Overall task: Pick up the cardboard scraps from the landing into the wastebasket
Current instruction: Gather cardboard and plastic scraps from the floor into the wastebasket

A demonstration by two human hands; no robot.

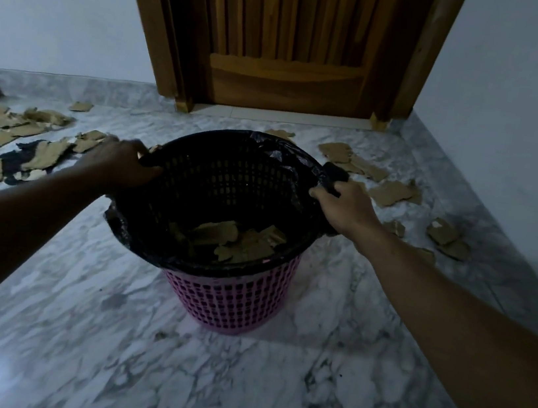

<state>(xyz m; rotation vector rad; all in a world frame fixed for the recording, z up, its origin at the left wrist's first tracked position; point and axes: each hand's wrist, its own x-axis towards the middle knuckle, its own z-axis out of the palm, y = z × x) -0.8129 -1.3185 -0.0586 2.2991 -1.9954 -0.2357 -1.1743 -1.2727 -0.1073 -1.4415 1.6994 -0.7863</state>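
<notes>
A pink mesh wastebasket [229, 302] lined with a black bag stands on the marble landing in the middle of the view. Several brown cardboard scraps [245, 240] lie at its bottom. My left hand [121, 162] grips the basket's left rim and bag edge. My right hand [347, 204] grips the right rim and bag edge. Many more cardboard scraps lie on the floor to the left [11, 133] and to the right [390, 191] of the basket.
A wooden door [284, 33] stands shut behind the basket, between pale walls. The right wall [529, 136] runs close along the scraps there. A dark scrap or stain [18, 158] lies among the left pieces. Bare marble floor [167, 379] spreads in front.
</notes>
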